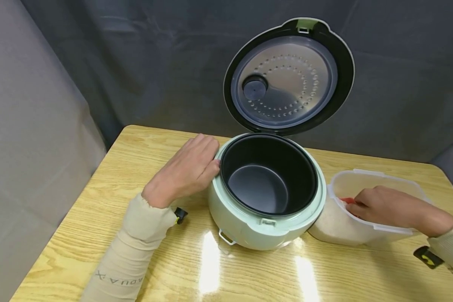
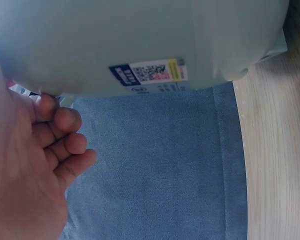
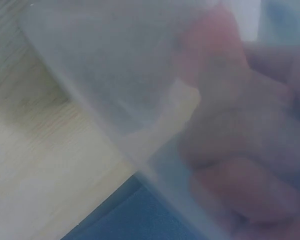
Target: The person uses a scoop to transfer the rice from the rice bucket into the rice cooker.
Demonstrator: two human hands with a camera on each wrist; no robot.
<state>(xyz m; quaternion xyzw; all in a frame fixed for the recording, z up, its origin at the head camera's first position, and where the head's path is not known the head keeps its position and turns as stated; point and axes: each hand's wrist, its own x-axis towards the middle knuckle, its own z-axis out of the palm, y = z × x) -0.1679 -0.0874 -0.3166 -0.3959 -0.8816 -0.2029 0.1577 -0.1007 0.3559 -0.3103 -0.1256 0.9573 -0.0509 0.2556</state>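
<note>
A pale green rice cooker [image 1: 226,220] stands on the table with its lid [image 1: 287,98] raised and a bare dark inner pot [image 1: 258,188] inside. My left hand [image 1: 188,167] rests against the cooker's left side, thumb at the rim; the left wrist view shows its fingers loosely bent beside the cooker wall. On the right, my right hand [image 1: 392,207] reaches into a clear plastic container [image 1: 394,180] that holds rice [image 1: 334,222]. It grips a red scoop [image 1: 348,200], mostly hidden by the fingers. Through the cloudy container wall, the right wrist view shows these curled fingers and the red scoop [image 3: 212,42].
The container sits close beside the cooker on the wooden table [image 1: 166,260]. Dark cloth [image 1: 154,63] hangs behind the table's back edge, and the upright lid stands in front of it. A small white handle [image 1: 226,238] sticks out low on the cooker's front.
</note>
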